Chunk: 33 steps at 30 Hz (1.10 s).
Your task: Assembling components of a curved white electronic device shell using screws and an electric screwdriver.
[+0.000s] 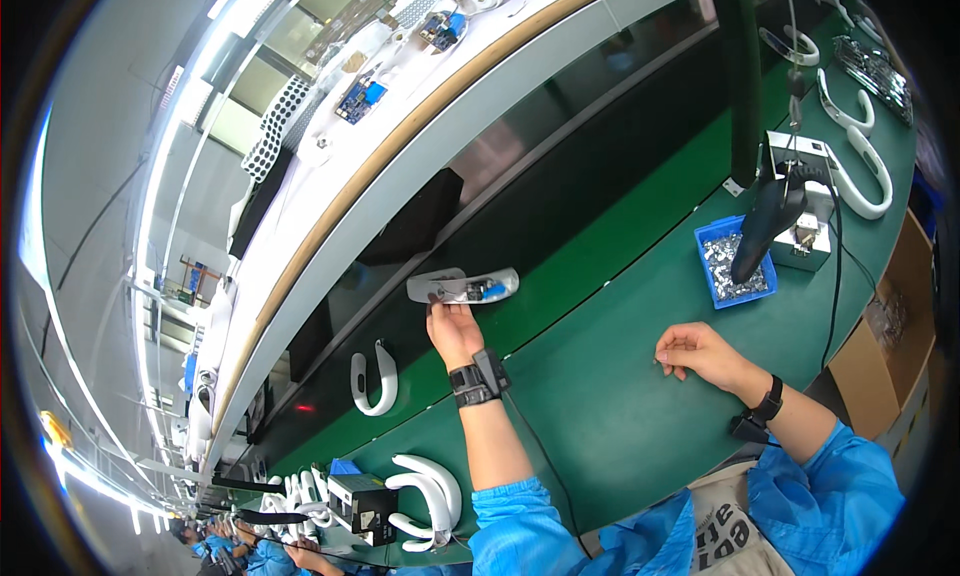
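I held my left hand (452, 328) outstretched against a white shell (462, 287) mid-frame, clamping unclear; lower right, my right hand (698, 354) curled, fingertips together.

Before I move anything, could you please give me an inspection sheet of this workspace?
Surface: green workbench, dark strip along its far side.
Job's things: open white curved housing with a blue component inside.
Clutter: blue bin of small metal parts; black tool reaching over it; U-shaped white part.
Hands: left hand, fingers touching the housing; right hand, fingers curled, contents unclear.
Cables: black cable at right; another beside the left forearm.
Surroundings: shelf circuit board, cardboard box, co-workers lower left.
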Each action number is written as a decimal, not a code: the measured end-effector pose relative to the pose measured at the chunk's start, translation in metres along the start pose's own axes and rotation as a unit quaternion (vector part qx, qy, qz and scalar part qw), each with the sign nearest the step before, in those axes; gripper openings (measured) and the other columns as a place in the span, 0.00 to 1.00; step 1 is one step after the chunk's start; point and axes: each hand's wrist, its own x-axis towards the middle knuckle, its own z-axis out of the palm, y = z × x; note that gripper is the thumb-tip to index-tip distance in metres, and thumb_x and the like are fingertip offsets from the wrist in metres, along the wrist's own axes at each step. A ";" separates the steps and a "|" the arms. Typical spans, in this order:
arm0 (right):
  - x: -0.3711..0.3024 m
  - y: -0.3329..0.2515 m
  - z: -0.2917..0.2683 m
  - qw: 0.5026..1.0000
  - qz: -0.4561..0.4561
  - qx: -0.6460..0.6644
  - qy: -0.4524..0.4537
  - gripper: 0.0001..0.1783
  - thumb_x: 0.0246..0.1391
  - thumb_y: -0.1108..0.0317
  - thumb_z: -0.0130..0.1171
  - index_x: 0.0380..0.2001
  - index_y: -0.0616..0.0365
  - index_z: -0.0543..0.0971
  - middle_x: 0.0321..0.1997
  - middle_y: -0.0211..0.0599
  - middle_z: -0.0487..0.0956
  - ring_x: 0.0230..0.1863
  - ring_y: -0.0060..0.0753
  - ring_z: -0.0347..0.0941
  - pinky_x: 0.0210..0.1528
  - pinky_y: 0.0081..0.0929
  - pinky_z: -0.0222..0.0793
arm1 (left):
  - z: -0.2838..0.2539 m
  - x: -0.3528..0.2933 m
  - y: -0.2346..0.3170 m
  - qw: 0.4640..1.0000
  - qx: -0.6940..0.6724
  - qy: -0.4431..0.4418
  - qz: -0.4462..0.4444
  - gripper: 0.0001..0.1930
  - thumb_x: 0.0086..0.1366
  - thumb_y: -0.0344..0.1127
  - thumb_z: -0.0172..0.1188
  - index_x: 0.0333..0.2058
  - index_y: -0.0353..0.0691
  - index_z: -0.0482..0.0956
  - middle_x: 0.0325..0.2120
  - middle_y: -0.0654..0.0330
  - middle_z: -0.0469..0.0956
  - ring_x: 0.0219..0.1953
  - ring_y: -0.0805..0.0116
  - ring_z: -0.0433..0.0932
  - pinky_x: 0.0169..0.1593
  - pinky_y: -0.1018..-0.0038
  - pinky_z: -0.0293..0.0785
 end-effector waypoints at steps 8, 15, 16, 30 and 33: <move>-0.009 -0.014 -0.001 0.993 -0.064 0.017 0.095 0.06 0.68 0.69 0.65 0.40 0.60 0.81 0.33 0.30 0.82 0.32 0.18 0.76 0.34 0.20 0.71 | 0.101 -0.180 0.014 0.956 0.225 -0.173 -0.079 0.23 0.81 0.35 0.54 0.68 0.27 0.65 0.52 0.41 0.84 0.54 0.56 0.86 0.56 0.63 0.83; -0.073 -0.097 0.031 0.964 -0.239 -0.006 0.120 0.05 0.65 0.72 0.66 0.41 0.61 0.83 0.42 0.31 0.82 0.41 0.21 0.76 0.42 0.21 0.70 | 0.136 -0.274 -0.013 0.915 0.230 -0.265 -0.198 0.20 0.80 0.31 0.55 0.66 0.36 0.67 0.45 0.42 0.87 0.45 0.59 0.88 0.41 0.68 0.85; -0.076 -0.104 0.034 0.946 -0.292 -0.083 0.113 0.04 0.65 0.73 0.67 0.41 0.61 0.84 0.43 0.32 0.82 0.43 0.23 0.76 0.43 0.22 0.70 | 0.140 -0.280 -0.016 0.913 0.230 -0.271 -0.200 0.20 0.80 0.30 0.55 0.67 0.36 0.67 0.46 0.42 0.87 0.44 0.63 0.88 0.41 0.71 0.83; -0.096 -0.094 0.032 0.826 -0.393 -0.378 0.140 0.10 0.57 0.75 0.68 0.43 0.59 0.85 0.34 0.34 0.81 0.37 0.39 0.74 0.37 0.36 0.71 | 0.163 -0.317 -0.023 0.922 0.234 -0.243 -0.191 0.28 0.74 0.25 0.55 0.70 0.36 0.63 0.49 0.47 0.85 0.45 0.70 0.82 0.47 0.73 0.78; -0.096 -0.091 0.030 0.811 -0.414 -0.390 0.132 0.10 0.57 0.75 0.68 0.43 0.59 0.85 0.35 0.34 0.82 0.38 0.40 0.74 0.37 0.36 0.72 | 0.168 -0.322 -0.027 0.921 0.249 -0.237 -0.184 0.31 0.72 0.19 0.57 0.71 0.37 0.61 0.49 0.48 0.84 0.48 0.67 0.83 0.50 0.72 0.79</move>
